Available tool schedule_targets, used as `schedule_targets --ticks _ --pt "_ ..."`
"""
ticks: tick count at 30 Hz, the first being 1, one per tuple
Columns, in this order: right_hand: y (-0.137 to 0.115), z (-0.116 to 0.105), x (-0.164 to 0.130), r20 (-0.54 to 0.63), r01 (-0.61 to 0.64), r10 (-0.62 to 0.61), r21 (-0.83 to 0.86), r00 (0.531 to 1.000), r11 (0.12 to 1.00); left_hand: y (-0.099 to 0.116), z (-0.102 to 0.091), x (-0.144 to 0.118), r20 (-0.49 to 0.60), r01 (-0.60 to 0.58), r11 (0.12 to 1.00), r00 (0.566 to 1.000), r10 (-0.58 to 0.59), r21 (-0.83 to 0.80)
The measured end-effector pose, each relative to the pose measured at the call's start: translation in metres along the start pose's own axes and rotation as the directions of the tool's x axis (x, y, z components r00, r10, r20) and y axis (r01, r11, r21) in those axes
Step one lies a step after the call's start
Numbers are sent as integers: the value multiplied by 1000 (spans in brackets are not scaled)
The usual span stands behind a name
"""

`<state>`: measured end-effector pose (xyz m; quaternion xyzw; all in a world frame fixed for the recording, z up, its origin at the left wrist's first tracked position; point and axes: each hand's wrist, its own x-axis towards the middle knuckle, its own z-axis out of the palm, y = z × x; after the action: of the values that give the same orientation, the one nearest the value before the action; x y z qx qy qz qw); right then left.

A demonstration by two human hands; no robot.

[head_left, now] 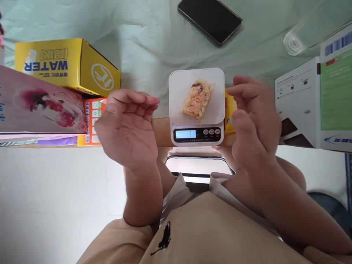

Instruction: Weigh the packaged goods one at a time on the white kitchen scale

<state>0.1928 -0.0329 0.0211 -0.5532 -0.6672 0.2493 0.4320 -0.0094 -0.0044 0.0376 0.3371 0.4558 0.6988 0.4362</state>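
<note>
A white digital kitchen scale [173, 99] sits at the near edge of the table, its lit display [185, 134] reading what looks like 31. On its platform lies a small snack in clear wrapping with orange print [197, 98]. To the left of the scale, my left hand [128, 128] is raised palm up, fingers loosely curled and holding nothing. My right hand [253, 117] hovers on the other side, thumb apart from the bent fingers, also without anything in it. Neither hand touches the scale. Partly hidden between scale and right hand is a yellow packet [230, 110].
A black phone [210, 20] lies on the green cloth [148, 33] at the back. Yellow [49, 68], pink [41, 102] and orange [93, 121] boxes stand at left. On the right are a white-and-green box [298, 99] and a clear container [294, 43].
</note>
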Motion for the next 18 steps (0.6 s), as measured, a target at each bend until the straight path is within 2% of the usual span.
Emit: schedule_targets --ticks 2,4,8,13,15,18 --pt "4 4 2 -71 41 -34 92 997 995 1 0 1 8 6 1000 1000 -6 4" --pt "6 7 3 -93 64 -53 111 994 992 3 -4 2 31 16 999 999 -17 32" --pt "3 7 3 -81 55 -46 112 996 992 -1 -15 3 147 67 970 984 -103 232" --pt "-4 5 -1 -53 -86 91 91 994 992 -22 -18 0 281 -242 843 953 114 481" --pt "-6 3 -1 -18 -129 131 77 991 989 -29 -17 -2 337 -290 805 934 120 518" --pt "-11 -2 0 111 -198 195 20 975 980 -33 -16 -5 437 -352 743 895 89 570"
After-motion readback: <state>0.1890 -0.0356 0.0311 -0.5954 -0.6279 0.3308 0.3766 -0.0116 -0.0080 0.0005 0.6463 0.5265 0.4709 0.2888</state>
